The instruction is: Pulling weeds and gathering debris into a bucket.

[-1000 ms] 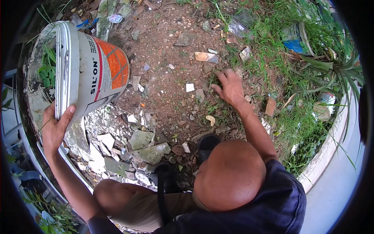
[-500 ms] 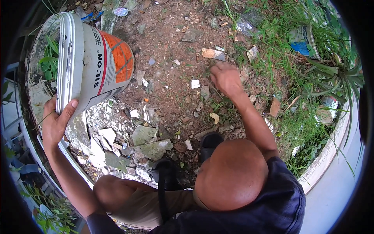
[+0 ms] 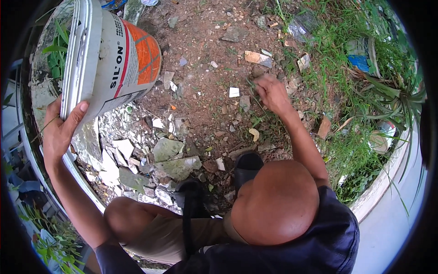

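My left hand (image 3: 59, 130) grips the rim of a white plastic bucket (image 3: 102, 86) with an orange label, tilted onto its side at upper left. Green leaves (image 3: 57, 68) show beside its rim. Right of centre, my right hand (image 3: 271, 93) is low over the soil, fingers curled and pinched on a small green weed (image 3: 251, 82); the fingertips are partly hidden. A small white square fragment (image 3: 234, 92) lies just left of that hand, and a pale flat shard (image 3: 258, 58) lies above it.
Broken pale tiles and rubble (image 3: 178, 166) lie near my sandalled feet and bent knees. Grass (image 3: 328, 59), a spiky plant (image 3: 392, 96) and a discarded blue-and-white container (image 3: 358, 64) fill the right side. A curved concrete edge (image 3: 365, 196) borders the dirt.
My right hand's fingers have gone from spread to curled on the weed. My left hand and the bucket sit higher in the picture, still together, and the ground has shifted slightly in view.
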Motion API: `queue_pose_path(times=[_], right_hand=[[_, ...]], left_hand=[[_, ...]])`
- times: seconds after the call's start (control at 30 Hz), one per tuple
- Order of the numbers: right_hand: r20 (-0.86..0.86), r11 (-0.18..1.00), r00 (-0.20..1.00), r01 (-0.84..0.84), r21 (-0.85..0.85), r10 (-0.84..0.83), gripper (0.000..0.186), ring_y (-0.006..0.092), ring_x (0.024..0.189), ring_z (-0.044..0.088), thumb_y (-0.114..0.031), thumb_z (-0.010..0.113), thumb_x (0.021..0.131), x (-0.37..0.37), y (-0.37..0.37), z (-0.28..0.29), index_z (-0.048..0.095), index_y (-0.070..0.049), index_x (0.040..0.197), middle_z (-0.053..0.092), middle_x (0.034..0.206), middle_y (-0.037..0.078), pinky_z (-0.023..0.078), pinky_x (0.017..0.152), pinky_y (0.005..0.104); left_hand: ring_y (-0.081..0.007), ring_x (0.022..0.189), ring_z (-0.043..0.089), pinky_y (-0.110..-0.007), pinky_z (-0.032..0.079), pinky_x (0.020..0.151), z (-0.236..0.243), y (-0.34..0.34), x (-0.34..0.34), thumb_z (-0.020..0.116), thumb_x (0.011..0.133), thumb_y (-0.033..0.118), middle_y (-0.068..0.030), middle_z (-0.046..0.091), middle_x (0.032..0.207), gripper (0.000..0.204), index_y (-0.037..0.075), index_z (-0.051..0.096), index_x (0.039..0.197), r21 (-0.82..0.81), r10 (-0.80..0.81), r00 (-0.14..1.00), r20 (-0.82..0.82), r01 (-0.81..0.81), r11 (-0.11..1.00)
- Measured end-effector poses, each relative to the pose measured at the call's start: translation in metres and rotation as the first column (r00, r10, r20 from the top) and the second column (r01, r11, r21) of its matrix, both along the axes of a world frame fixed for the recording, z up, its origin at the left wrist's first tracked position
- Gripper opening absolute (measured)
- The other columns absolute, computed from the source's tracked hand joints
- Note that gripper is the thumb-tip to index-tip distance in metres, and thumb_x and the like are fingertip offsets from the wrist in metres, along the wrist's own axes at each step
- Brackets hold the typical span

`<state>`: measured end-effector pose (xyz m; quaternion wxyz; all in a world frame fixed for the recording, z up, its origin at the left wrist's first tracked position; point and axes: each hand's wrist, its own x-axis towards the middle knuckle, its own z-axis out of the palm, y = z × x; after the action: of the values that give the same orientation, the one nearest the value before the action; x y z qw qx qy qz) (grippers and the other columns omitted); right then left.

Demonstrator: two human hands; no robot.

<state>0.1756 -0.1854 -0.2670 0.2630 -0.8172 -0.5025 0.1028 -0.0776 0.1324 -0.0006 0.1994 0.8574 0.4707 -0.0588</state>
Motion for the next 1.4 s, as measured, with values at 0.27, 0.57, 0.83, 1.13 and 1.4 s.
queue_pose_path(times=[0.27,0.57,0.83,1.13,1.4], right_hand=[[0.188,0.985,0.970,-0.140,-0.101,0.157,0.025,0.0229,0.074,0.056,-0.013,0.056,0.074,-0.068,0.016,-0.003,0.058,-0.012,0.099,0.051,0.082,0.009,0.047,0.068,0.0340],[-0.001,0.997,0.998,-0.067,-0.050,0.067,0.004,0.0260,0.066,0.057,-0.010,0.057,0.073,-0.066,0.023,-0.027,0.055,-0.007,0.074,0.052,0.077,0.009,0.048,0.060,0.0372],[0.216,0.970,0.946,0.243,0.014,-0.241,0.008,0.0256,0.056,0.052,-0.011,0.051,0.081,-0.022,0.011,0.017,0.053,-0.003,0.080,0.052,0.077,0.010,0.048,0.053,0.0370],[0.179,0.840,0.983,0.062,-0.539,0.042,0.013,0.0282,0.058,0.060,-0.017,0.051,0.076,-0.069,0.014,-0.006,0.051,-0.003,0.077,0.059,0.080,0.017,0.049,0.048,0.0360],[-0.119,0.915,0.975,-0.219,-0.338,0.189,0.011,0.0340,0.062,0.058,-0.012,0.047,0.076,-0.082,0.007,0.011,0.049,-0.001,0.077,0.057,0.075,0.019,0.047,0.051,0.0402]], left_hand=[[-0.0174,0.073,0.056,-0.028,0.044,0.069,0.002,0.003,0.001,0.065,0.073,0.041,-0.0149,0.060,0.082,0.055,-0.006,0.056,0.100,0.025,-0.062,0.998,0.014,0.062,0.998],[-0.0169,0.071,0.056,-0.029,0.045,0.067,-0.002,0.002,0.005,0.065,0.073,0.042,-0.0141,0.060,0.079,0.055,-0.006,0.057,0.099,-0.011,-0.121,0.988,0.092,0.123,0.992],[-0.0160,0.071,0.056,-0.027,0.045,0.067,-0.007,0.012,-0.006,0.070,0.069,0.040,-0.0152,0.060,0.082,0.055,-0.005,0.058,0.098,0.093,-0.031,0.992,0.126,0.019,0.996],[-0.0157,0.068,0.058,-0.026,0.046,0.065,0.002,0.013,-0.006,0.069,0.070,0.040,-0.0138,0.061,0.078,0.055,-0.005,0.058,0.100,0.105,-0.079,0.991,0.106,0.068,0.992],[-0.0154,0.068,0.058,-0.026,0.046,0.065,-0.003,0.010,-0.002,0.068,0.072,0.037,-0.0135,0.062,0.078,0.051,-0.005,0.058,0.099,0.124,-0.130,0.987,0.090,0.118,0.985]])
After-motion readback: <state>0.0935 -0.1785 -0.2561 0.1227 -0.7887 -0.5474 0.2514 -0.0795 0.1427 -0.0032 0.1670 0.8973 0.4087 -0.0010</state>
